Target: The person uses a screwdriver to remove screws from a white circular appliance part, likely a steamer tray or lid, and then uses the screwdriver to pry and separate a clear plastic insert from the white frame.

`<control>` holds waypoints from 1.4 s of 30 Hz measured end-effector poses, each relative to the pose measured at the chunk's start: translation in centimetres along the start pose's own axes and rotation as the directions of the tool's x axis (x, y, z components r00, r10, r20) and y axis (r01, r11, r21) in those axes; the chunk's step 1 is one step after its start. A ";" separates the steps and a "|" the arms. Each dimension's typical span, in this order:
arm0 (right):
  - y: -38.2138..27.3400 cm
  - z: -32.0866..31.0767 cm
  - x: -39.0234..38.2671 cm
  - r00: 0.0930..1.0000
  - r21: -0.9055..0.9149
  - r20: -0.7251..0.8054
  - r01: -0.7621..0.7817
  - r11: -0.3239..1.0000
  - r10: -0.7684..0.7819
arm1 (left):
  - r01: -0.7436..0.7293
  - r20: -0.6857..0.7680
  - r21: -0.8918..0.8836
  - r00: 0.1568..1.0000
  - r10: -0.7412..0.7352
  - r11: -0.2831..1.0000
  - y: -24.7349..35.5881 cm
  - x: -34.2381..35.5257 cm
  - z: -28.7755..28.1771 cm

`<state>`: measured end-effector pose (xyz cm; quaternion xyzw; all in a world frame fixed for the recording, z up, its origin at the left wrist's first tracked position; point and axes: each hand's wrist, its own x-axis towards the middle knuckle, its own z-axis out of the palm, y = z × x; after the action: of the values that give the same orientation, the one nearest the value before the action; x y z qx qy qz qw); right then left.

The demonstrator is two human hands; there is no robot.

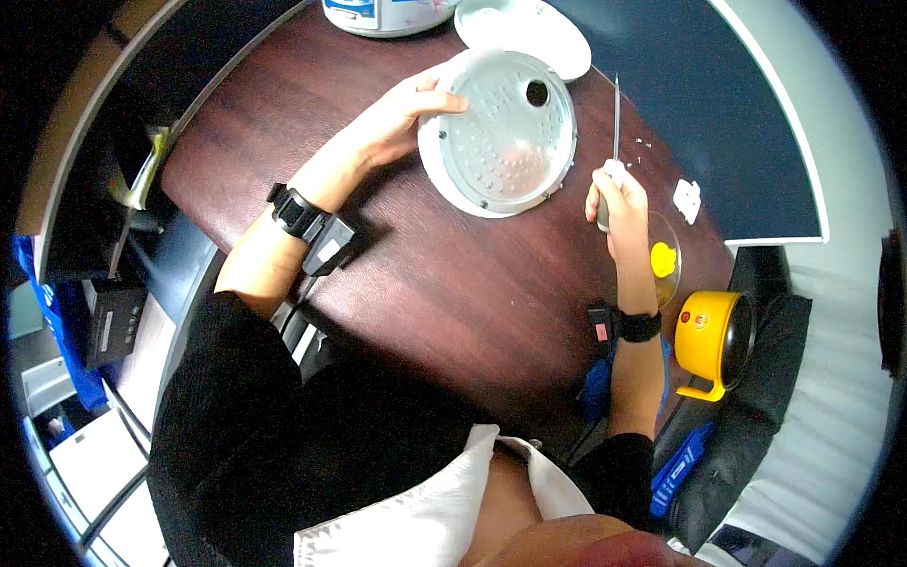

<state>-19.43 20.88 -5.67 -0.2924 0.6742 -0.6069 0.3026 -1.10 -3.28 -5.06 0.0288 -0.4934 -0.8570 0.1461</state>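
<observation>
A round, pale grey-white disc-shaped cover (505, 151) is tilted up over the brown table, its face dotted with small bumps. One dark round hole sits near its upper right edge, and small dark spots mark the rim. My left hand (404, 115) grips its left edge, the thumb lying on the face and the other fingers hidden behind. To the right, apart from the cover, my right hand (623, 203) is closed around the handle of a screwdriver (617, 123). Its thin metal shaft points up and away from me.
Behind the cover lie a white round plate-like piece (534, 33) and a white tub (389, 17). A clear lid with a yellow knob (664, 260) lies beside my right forearm. Farther right is a yellow pot (704, 331). Crumpled white tissue (687, 200) rests near the table's right edge.
</observation>
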 end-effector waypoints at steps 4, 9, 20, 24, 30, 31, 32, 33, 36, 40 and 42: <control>2.2 0.4 1.3 0.994 0.010 -0.104 0.037 0.999 -0.036 | 0.025 -0.074 0.053 0.997 -0.021 0.998 -0.5 -0.5 -0.5; 2.9 0.2 1.7 0.971 -0.086 -0.199 0.113 0.990 -0.128 | 0.104 -0.168 0.015 0.981 -0.100 0.994 -0.6 -0.6 -0.3; 3.2 -0.7 2.0 0.970 0.151 -0.229 0.118 0.982 -0.081 | 0.156 -0.329 -0.097 0.927 -0.179 0.983 -1.1 -1.0 -1.5; 2.6 -0.4 1.4 0.991 0.199 -0.136 0.026 0.980 0.001 | 0.161 -0.261 -0.114 0.947 -0.186 0.980 -0.9 -0.9 0.1; 1.8 0.5 0.8 1.000 0.180 0.016 -0.010 0.984 0.008 | 0.229 -0.154 -0.077 0.959 -0.239 0.970 -1.4 -1.0 0.1; 1.9 0.5 0.7 0.999 0.177 0.016 -0.032 0.984 0.029 | 0.232 -0.162 -0.040 0.958 -0.235 0.972 -1.0 -1.2 1.2; 2.0 0.4 0.7 0.999 0.175 0.017 -0.053 0.983 0.051 | 0.234 -0.130 -0.041 0.963 -0.238 0.971 -1.1 -1.1 1.0; 2.1 0.4 0.7 0.997 0.172 0.019 -0.074 0.982 0.072 | 0.236 -0.099 -0.043 0.966 -0.239 0.971 -1.3 -0.9 0.7; 1.5 0.3 0.6 0.995 0.137 0.079 -0.069 0.988 0.059 | 0.254 -0.074 -0.160 0.961 -0.268 0.954 -1.1 -1.0 1.3; 2.0 0.9 0.6 0.997 0.344 -0.069 -0.020 0.939 0.046 | 0.262 0.051 -0.536 0.959 -0.279 0.803 -1.0 -0.9 1.0; 2.1 0.8 0.5 0.987 0.411 -0.139 -0.019 0.911 0.083 | 0.220 0.063 -0.479 0.974 -0.217 0.850 -1.2 -1.1 1.1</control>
<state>-19.15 20.17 -7.86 -0.1572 0.5612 -0.7470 0.3199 -0.50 -1.52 -5.61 0.0445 -0.2580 -0.9639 0.0489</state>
